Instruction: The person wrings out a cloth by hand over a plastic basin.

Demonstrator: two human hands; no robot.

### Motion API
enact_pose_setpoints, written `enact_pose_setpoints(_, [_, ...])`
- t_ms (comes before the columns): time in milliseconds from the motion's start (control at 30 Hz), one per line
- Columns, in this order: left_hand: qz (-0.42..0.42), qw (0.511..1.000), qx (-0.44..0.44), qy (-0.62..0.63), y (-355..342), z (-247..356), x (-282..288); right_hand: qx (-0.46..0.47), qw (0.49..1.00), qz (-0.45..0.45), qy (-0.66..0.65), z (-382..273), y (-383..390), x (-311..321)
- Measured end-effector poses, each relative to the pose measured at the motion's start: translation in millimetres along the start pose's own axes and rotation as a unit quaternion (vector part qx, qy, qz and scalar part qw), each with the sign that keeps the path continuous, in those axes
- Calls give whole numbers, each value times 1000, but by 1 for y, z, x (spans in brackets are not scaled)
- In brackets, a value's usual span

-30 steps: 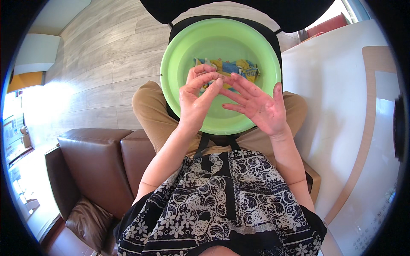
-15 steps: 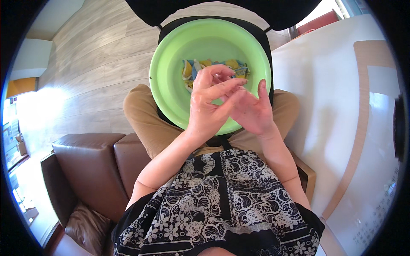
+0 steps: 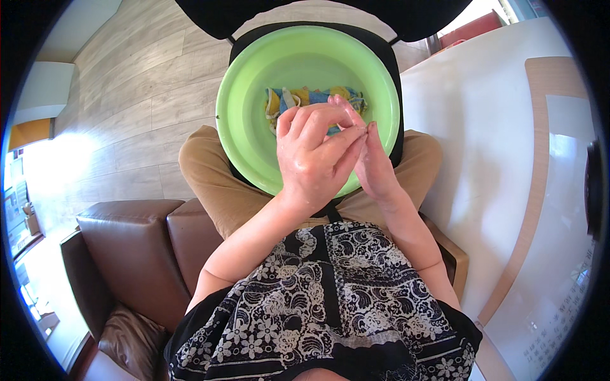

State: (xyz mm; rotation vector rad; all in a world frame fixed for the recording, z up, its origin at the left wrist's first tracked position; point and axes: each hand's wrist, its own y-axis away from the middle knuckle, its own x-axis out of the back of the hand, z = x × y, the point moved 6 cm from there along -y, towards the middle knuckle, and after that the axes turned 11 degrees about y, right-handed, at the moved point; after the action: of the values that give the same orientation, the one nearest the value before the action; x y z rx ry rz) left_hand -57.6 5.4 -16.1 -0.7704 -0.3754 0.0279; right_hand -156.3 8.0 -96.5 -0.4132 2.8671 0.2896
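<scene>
Over the near half of a light green basin (image 3: 236, 149), my two wet hands meet. My left hand (image 3: 311, 155) is closed, its fingers bent across the right fingers and its thumb and forefinger tips together by the right thumb. Whether anything small lies between those tips cannot be seen. My right hand (image 3: 376, 166) is turned palm inward, thumb and visible fingertips stretched out; its other fingers are hidden behind the left hand. Below them in the basin lies a wet blue and yellow patterned cloth (image 3: 311, 97) with pale edging, partly covered by my hands.
The basin rests on a black chair (image 3: 399, 70) between my knees. To the right stands a white table (image 3: 470, 127) with a wood-coloured strip. A brown leather sofa (image 3: 130, 235) with a cushion (image 3: 130, 340) is at the left, beside wood-look flooring (image 3: 146, 108).
My right hand has turned and moved in against the left, its thumb now at the left fingertips. The left fingers have curled further over it. The cloth shows slightly more.
</scene>
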Motion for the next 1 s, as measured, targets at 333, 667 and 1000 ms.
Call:
enact_pose_setpoints(333, [2, 999, 36, 6, 1, -10, -1, -44, 998, -12, -49, 7, 6, -6])
enact_pose_setpoints(667, [70, 893, 332, 297, 19, -51, 11, -50, 961, -104, -252, -8, 9, -13])
enact_pose_setpoints(1000, [93, 738, 417, 522, 36, -57, 10, -23, 954, -144, -261, -19, 15, -15])
